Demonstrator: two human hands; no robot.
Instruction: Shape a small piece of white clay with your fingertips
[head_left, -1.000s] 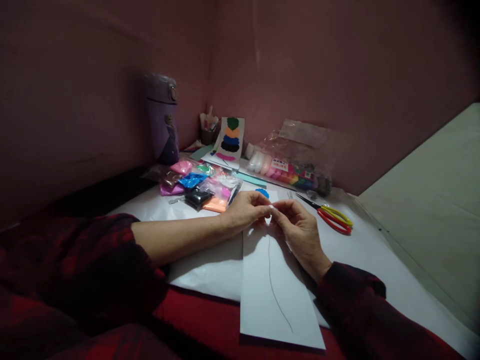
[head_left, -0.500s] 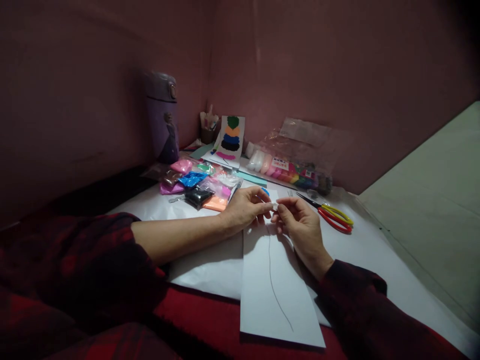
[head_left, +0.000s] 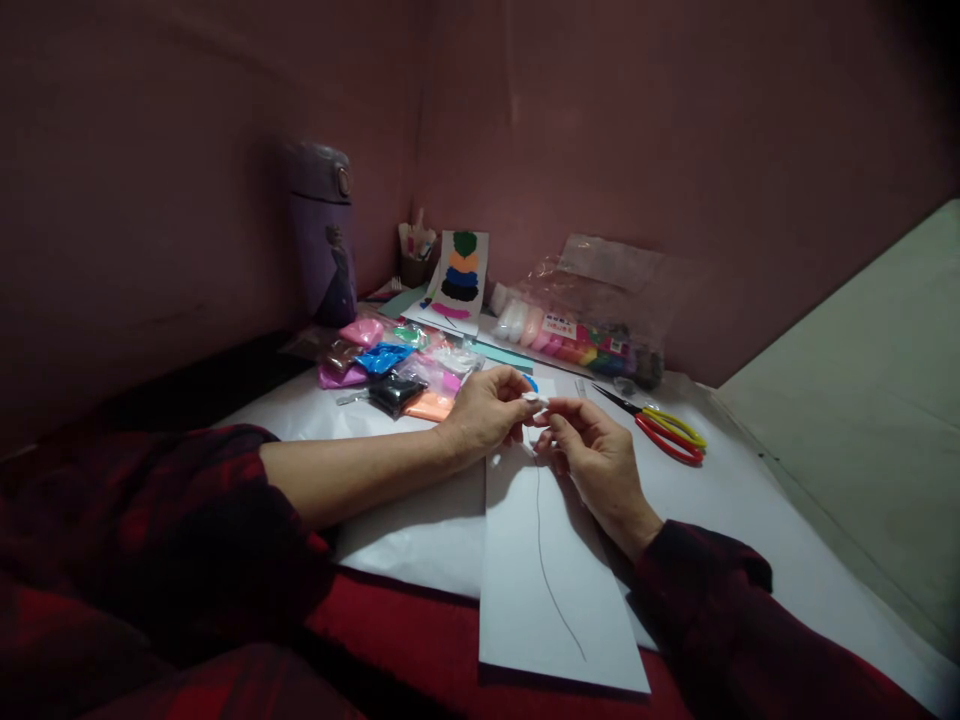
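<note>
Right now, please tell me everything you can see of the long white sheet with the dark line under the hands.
The long white sheet looks like paper or thin card, rectangular and plain except for a thin dark curved line running along its length. It lies flat on a larger white sheet, its near end over red cloth. The left hand and right hand, holding a small white piece between them, cover its far end.
</note>
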